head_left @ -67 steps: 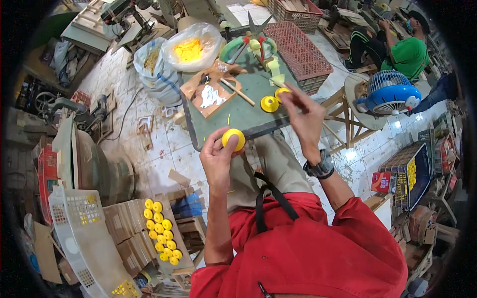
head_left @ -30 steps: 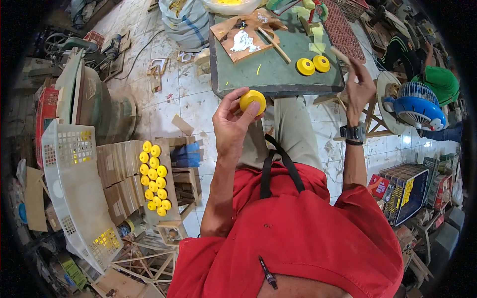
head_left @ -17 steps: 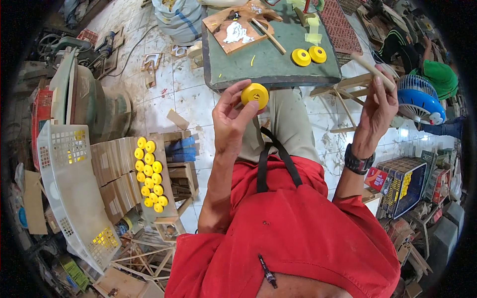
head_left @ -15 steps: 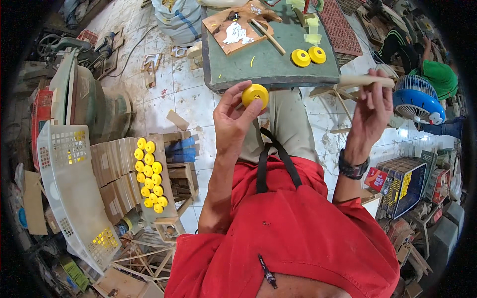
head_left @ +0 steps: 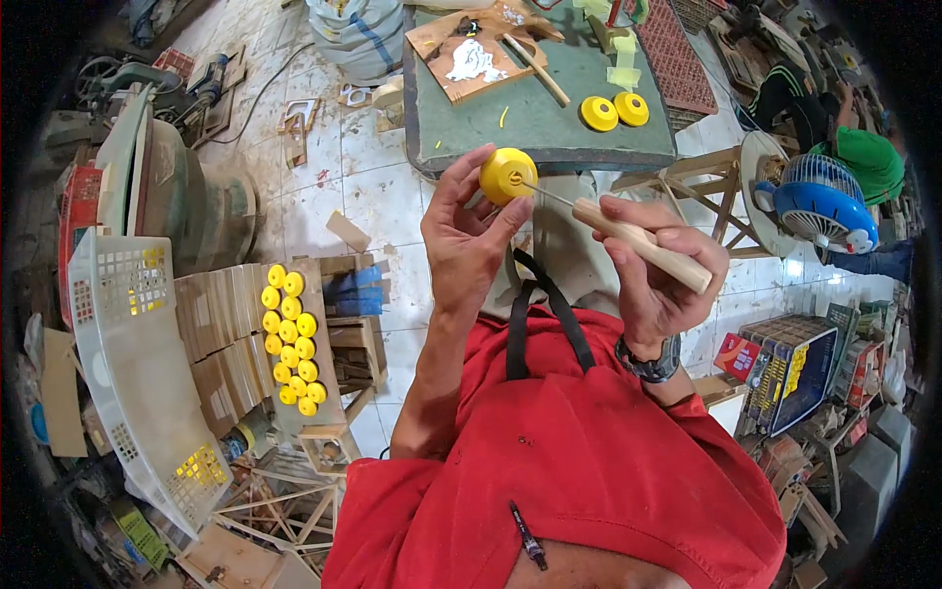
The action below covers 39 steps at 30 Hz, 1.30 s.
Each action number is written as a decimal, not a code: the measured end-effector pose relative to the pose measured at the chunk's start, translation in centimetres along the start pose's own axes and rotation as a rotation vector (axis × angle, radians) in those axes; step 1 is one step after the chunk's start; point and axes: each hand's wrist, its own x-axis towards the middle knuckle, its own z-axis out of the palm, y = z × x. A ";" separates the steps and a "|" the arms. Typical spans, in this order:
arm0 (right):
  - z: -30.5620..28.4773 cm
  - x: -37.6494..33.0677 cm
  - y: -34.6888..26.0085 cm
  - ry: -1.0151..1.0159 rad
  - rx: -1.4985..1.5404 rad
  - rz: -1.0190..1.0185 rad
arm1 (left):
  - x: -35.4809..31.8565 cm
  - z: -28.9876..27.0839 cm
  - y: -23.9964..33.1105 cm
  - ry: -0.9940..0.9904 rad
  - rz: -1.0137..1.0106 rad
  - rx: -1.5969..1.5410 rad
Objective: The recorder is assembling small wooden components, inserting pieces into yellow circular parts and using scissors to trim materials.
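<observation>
Left hand (head_left: 466, 236) grips yellow wheel (head_left: 508, 176) by fingertips above lap. Right hand (head_left: 655, 270) clasps wooden-handled awl (head_left: 628, 240), metal tip touching wheel centre. Two more yellow wheels (head_left: 614, 111) on green table (head_left: 530, 123).

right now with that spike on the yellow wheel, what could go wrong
1. The thin metal tip of the wooden-handled tool in the right hand points toward the left hand; a slip could jab its fingers.
2. The yellow wheel is pinched only by fingertips, so a push might knock it to the cluttered floor.
</observation>
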 end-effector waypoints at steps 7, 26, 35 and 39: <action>0.2 0.2 0.3 -0.042 -0.058 0.000 | 0.1 0.2 0.3 0.004 0.012 0.031; 1.1 1.2 0.3 -0.116 -0.254 -0.068 | 0.1 0.2 0.4 -0.025 0.027 0.034; 1.6 1.9 -0.6 -0.120 -0.257 0.057 | -0.1 -0.1 0.2 -0.047 -0.004 0.020; 1.4 2.2 -0.8 -0.205 -0.362 0.001 | -0.1 -0.2 0.3 -0.042 0.003 -0.005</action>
